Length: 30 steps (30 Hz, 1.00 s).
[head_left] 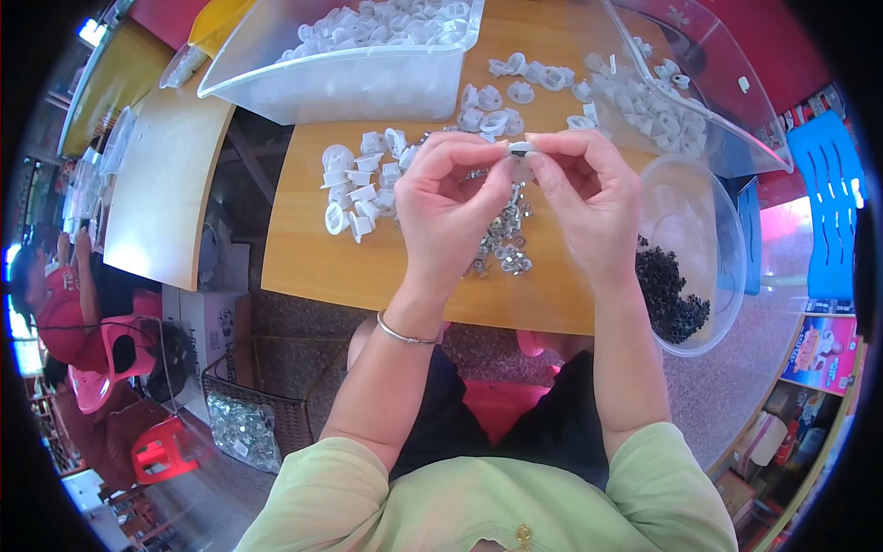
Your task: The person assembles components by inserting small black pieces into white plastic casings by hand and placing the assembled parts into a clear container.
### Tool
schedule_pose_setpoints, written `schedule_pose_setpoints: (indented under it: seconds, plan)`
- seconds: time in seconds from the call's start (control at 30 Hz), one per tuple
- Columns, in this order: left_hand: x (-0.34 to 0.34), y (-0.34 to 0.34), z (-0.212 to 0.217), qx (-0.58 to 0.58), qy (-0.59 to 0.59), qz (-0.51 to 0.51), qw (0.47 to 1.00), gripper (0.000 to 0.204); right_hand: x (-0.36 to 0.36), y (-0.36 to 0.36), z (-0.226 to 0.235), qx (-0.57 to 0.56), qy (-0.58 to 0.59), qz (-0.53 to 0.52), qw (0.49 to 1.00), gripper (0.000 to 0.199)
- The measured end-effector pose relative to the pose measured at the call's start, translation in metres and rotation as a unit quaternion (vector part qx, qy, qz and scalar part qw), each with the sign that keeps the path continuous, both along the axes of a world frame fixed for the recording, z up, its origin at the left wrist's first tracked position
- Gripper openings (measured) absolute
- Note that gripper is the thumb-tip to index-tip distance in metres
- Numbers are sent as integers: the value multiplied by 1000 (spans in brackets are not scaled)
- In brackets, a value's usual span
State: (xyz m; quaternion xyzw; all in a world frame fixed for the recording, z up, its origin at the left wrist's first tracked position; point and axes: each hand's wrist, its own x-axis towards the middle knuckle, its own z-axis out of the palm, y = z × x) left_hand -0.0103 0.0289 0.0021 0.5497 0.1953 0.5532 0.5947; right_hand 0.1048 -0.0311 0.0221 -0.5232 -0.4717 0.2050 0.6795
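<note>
Both my hands meet over the wooden table, fingertips pinching one small part, white with a dark piece in it. My left hand, below which a bangle circles the wrist, is closed on its left side. My right hand grips it from the right. Fingertips cover much of the part, so its exact kind is hard to make out. Beneath my hands lies a loose pile of small shiny metal pieces. White plastic parts with round faces are heaped left of my left hand, and more sit beyond.
A large bin full of white parts stands at the far left. A clear bin tilts at the far right. The round tub at right holds small black pieces. Another person sits at left, near a second table.
</note>
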Motion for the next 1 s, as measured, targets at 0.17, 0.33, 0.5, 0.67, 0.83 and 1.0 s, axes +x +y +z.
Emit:
schedule_pose_setpoints:
  seconds: [0.17, 0.33, 0.5, 0.67, 0.83, 1.0]
  plan:
    - [0, 2, 0, 29, -3, 8, 1000, 12, 0, -1, 2, 10, -69, 2, 998, 16]
    - [2, 1, 3, 109, -25, 13, 994, 14, 2, -1, 1, 58, -93, -16, 994, 18]
    - [-3, 7, 3, 284, 39, 95, 953, 18, -2, -4, 4, 95, -132, -41, 986, 18]
    - [-2, 5, 8, 319, 38, 103, 941, 19, -1, -9, 6, 140, -225, -83, 961, 18]
    - [0, -1, 9, 276, 4, 57, 960, 17, 0, -16, 20, 107, -204, -76, 970, 18]
    - [6, -4, 10, 85, -18, -58, 995, 16, 25, -33, 57, 60, -237, -151, 958, 14]
